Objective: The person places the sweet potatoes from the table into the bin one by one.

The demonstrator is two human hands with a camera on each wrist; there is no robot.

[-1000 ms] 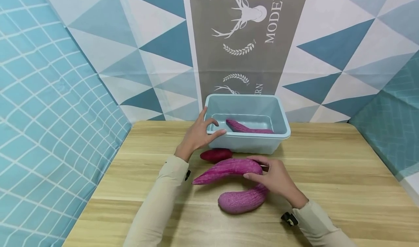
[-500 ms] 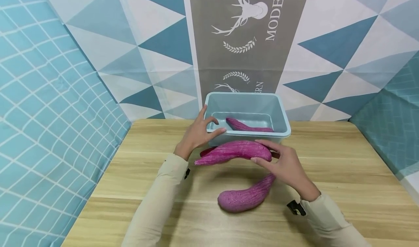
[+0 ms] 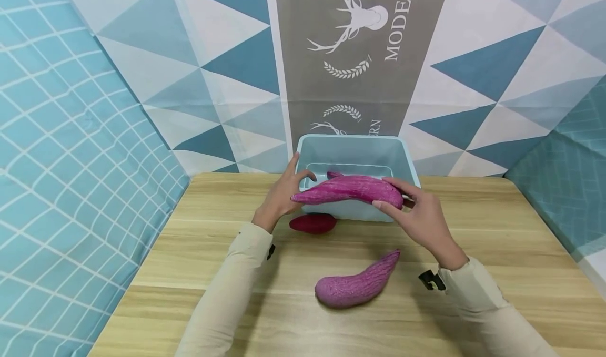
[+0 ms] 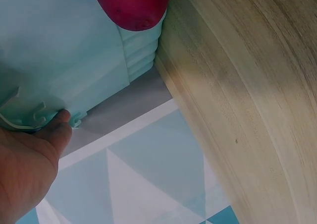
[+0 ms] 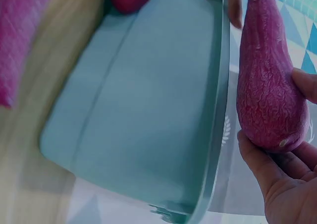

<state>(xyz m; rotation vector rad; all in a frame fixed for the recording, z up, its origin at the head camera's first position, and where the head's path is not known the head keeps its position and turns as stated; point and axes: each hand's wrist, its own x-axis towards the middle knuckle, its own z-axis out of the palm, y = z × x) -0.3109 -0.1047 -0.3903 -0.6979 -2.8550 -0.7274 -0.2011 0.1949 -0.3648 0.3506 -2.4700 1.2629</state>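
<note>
Tuber (image 3: pixel 347 189), one: above bin's near rim (image 3: pixel 410 162), apart from it | your right hand (image 3: pixel 423 217): gripping thick end; tip may swing, best hold level | your left hand (image 3: pixel 281 194): curled on bin corner; best brace firmly

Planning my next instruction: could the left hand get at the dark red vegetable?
Likely yes: the dark red vegetable lies uncovered near the left hand, which would need to release the bin.

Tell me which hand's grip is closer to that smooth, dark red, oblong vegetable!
Left. The left grip holds a corner of the boxy, pale blue plastic tub, above and left of the red vegetable; the right grip, holding a curved purple vegetable, is farther off to the right.
</note>
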